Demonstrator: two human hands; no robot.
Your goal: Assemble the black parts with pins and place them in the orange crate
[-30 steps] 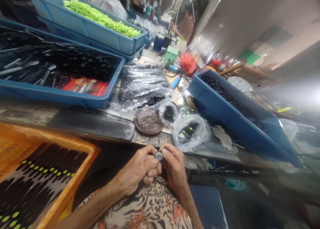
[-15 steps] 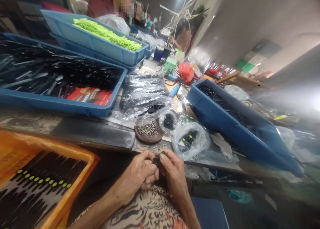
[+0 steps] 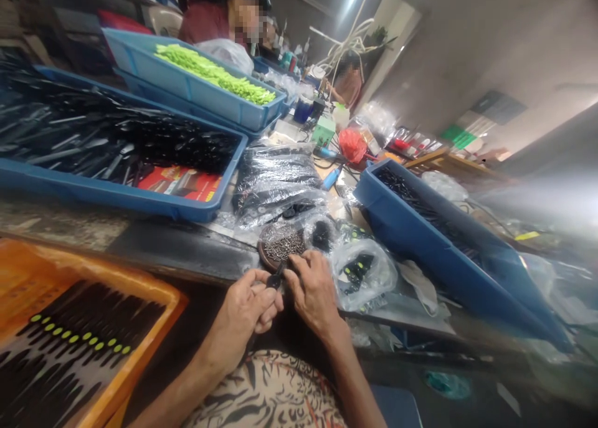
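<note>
Whereas both our hands had met around a small black part [image 3: 274, 281] 1 second earlier, they had since come apart. Our left hand [image 3: 245, 306] kept the part pinched between thumb and index finger, its other fingers curled, at the front edge of the worktable [image 3: 60, 222]. Our right hand [image 3: 315, 288] had moved forward to the near side of the round brown dish [image 3: 266, 261] of small metal fasteners [image 3: 283, 246]; its fingers were loosely bent, and we could not tell whether they had hold of anything. Beside that hand sat the clear plastic bag [image 3: 389, 278], as before. Our view had shifted too, so that a co-worker in a maroon top [image 3: 203, 24] now showed at the upper left.
</note>
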